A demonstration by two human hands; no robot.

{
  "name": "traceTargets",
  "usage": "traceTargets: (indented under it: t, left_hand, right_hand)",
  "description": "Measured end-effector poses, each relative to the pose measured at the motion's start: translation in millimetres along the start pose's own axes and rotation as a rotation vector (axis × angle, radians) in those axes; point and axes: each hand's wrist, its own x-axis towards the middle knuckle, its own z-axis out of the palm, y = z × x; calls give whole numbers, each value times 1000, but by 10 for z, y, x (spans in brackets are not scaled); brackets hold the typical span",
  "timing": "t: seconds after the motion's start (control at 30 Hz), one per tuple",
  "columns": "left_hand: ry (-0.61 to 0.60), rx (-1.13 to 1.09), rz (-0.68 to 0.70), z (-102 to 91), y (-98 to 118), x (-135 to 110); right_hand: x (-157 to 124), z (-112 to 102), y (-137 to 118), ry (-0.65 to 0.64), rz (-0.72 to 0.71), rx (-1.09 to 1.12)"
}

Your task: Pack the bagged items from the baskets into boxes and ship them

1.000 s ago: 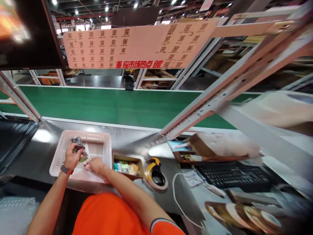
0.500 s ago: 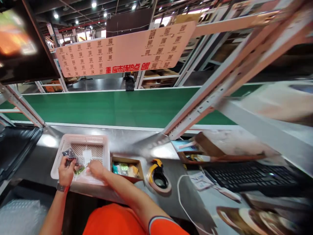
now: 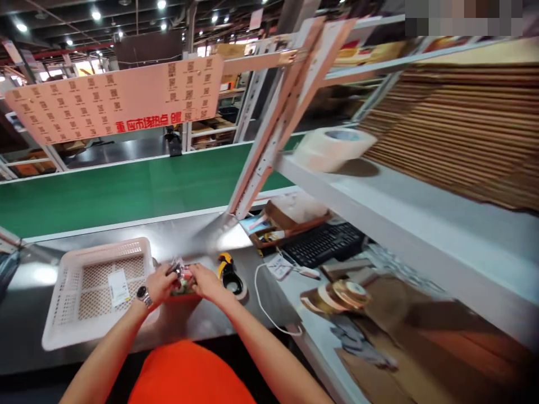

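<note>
My left hand (image 3: 160, 284) is closed round small clear plastic packets (image 3: 177, 266) with dark and pale contents. My right hand (image 3: 205, 280) meets it from the other side, fingers pinched on a reddish packet (image 3: 186, 273). Both hands are over the small cardboard box (image 3: 183, 303), which they largely hide; some greenish packets show below the fingers. To the left stands a white plastic basket (image 3: 63, 300). On its mesh bottom lies a white paper slip (image 3: 118, 287) with print.
A yellow-and-black tape dispenser (image 3: 229, 275) stands right of the box. Beyond a white cable (image 3: 257, 292) are a black keyboard (image 3: 322, 244) and tape rolls (image 3: 337, 294). A shelf (image 3: 404, 219) at right carries a large tape roll (image 3: 332, 147) and stacked cardboard (image 3: 463, 129).
Both hands have moved right from the basket to the cardboard box, carrying packets along. The paper slip stays in the basket. My view has turned right, bringing more of the shelf into sight.
</note>
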Motion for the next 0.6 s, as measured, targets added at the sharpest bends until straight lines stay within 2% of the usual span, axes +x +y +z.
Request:
traceTargets:
  t: [0.07,0.13,0.23,0.37,0.43,0.5,0.6]
  left_hand:
    - [-146,84,70,48,75,216]
    - [-207,120,108,91,92,334]
    - [-274,171,143,150,50,401]
    - [-373,203,185,218,5,447]
    - [-438,193,205,239,2,481]
    - [-488,169,214,236,-2,520]
    - [-511,104,217,179,-30,552]
  right_hand:
    - [-33,-54,42,-12,-10,37]
    - [-97,-103,56,-11,-24,72]
    - [-216,-172,62,24,-28,10]
    - [-249,-208,27,152,-7,-147]
    - [-189,-190,-13,104,-18,-226]
    - [-96,-159,-63,-27,-23,-284]
    - [49,-121,-134,-134,-14,-319]
